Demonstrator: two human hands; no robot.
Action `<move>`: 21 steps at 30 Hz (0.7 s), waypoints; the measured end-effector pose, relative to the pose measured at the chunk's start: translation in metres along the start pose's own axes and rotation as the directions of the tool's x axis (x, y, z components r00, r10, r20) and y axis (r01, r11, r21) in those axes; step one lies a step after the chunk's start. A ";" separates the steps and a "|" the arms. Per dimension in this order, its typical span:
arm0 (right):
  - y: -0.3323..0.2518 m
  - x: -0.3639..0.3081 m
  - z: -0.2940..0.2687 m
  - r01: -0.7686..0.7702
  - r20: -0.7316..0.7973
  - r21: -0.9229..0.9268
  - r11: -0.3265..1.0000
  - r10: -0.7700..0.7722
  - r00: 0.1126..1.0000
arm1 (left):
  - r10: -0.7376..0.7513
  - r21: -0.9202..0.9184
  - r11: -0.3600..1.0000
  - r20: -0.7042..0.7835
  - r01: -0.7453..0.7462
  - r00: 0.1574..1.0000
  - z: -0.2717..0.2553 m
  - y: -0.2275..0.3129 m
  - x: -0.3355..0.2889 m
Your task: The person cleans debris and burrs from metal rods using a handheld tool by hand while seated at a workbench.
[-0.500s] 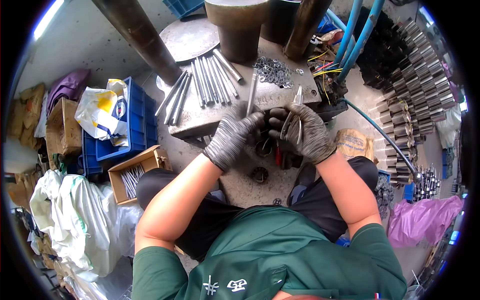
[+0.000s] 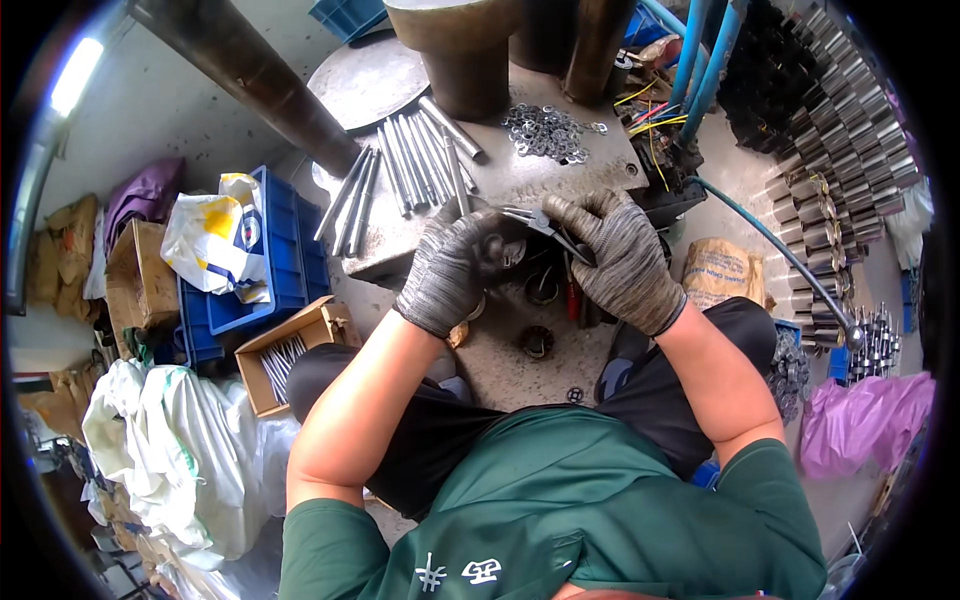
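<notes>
"Where's the rod (image 2: pixel 455 174)?"
"Clasped in the left grip (image 2: pixel 441 268), near the surface (image 2: pixel 510 178) front edge."
"And the right grip (image 2: pixel 627 255)?"
"Closed around pliers (image 2: pixel 541 222), their tips beside the left grip."

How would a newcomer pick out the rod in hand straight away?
Start at the thick brown column on the grey worktop, then come down to the gloved left hand at the worktop's near edge. The slim silver rod juts out of that hand; unlike the similar rods lying loose behind it, this one is gripped.
</notes>
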State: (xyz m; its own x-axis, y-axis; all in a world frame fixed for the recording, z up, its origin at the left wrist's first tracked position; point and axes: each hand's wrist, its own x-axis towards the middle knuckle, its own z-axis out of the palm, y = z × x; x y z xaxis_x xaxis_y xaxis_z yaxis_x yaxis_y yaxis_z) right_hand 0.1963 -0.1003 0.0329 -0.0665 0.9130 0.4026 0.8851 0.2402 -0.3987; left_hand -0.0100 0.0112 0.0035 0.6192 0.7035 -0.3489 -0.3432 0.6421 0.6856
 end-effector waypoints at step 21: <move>0.006 -0.006 -0.007 -0.074 0.055 0.075 0.994 0.070 0.996 | 0.164 0.476 0.859 0.093 -0.189 0.982 -0.004 -0.001 -0.004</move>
State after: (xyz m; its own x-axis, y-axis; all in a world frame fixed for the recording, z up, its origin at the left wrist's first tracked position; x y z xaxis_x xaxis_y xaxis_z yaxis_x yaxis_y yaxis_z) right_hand 0.2048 -0.1068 0.0336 -0.0298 0.9443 0.3276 0.8505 0.1961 -0.4880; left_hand -0.0150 0.0093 0.0017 0.6174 0.7680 -0.1703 -0.0757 0.2735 0.9589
